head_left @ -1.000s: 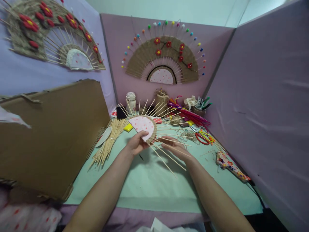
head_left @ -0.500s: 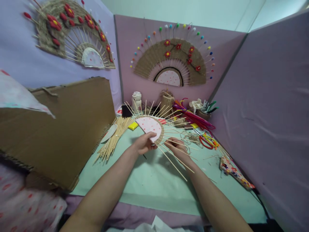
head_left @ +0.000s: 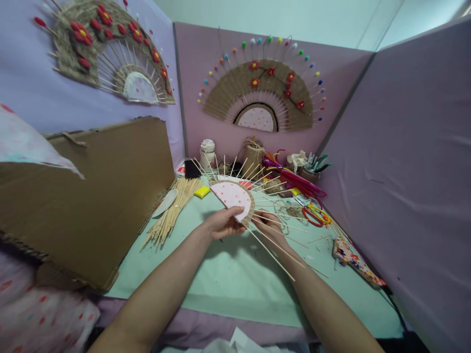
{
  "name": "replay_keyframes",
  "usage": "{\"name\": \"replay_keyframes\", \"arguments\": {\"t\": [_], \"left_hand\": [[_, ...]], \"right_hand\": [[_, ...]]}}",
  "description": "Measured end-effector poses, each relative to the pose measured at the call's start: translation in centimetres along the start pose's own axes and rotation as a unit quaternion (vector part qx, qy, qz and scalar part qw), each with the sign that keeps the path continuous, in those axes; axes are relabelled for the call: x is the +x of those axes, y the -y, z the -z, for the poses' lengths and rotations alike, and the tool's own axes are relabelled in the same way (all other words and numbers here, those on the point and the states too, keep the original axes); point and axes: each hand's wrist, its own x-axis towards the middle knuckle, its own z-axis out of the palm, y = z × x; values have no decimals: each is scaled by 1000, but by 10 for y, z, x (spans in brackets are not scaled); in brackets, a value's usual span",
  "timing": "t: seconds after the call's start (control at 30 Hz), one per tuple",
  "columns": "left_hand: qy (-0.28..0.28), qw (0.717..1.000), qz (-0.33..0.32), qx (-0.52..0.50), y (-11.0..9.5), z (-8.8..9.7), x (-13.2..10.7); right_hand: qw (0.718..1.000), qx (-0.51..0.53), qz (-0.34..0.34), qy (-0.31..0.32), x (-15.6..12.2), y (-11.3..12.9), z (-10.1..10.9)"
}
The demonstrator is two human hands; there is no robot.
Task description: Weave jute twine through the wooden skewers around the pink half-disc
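My left hand [head_left: 221, 225] pinches the lower edge of a half-round fan piece [head_left: 232, 195]: pink dotted fabric with a jute rim and thin wooden skewers [head_left: 274, 247] fanning out from it. The piece is held a little above the green table [head_left: 228, 279]. My right hand [head_left: 271, 228] lies under the skewers on the right side, its fingers curled and touching them; whether it grips them is hidden.
A bundle of skewers [head_left: 172, 211] lies left of the hands beside a big cardboard sheet [head_left: 91, 196]. Red scissors [head_left: 312, 214], a patterned glue gun [head_left: 355, 262], twine, pipe cleaners [head_left: 294, 179] and jars stand at the back. Finished fans hang on the walls.
The fan piece and both hands have shifted slightly right and the piece has turned a little clockwise. The view has also swung right.
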Motion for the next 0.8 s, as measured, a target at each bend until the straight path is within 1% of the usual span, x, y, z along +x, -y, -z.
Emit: {"name": "replay_keyframes", "arguments": {"t": [0.17, 0.33, 0.53, 0.67, 0.8], "left_hand": [[1, 1000, -11, 8, 0, -1, -3], [17, 999, -15, 22, -2, -1, -6], [-8, 1000, -19, 19, -2, 2, -3], [-22, 999, -30, 26, -3, 2, -3], [-27, 998, -36, 35, -3, 3, -3]], "right_hand": [[1000, -19, -1, 1, 1, 2, 0], [999, -33, 9, -5, 1, 3, 1], [999, -36, 13, -11, 0, 7, 1], [999, -36, 20, -4, 1, 5, 1], [999, -30, 12, -7, 1, 4, 2]]}}
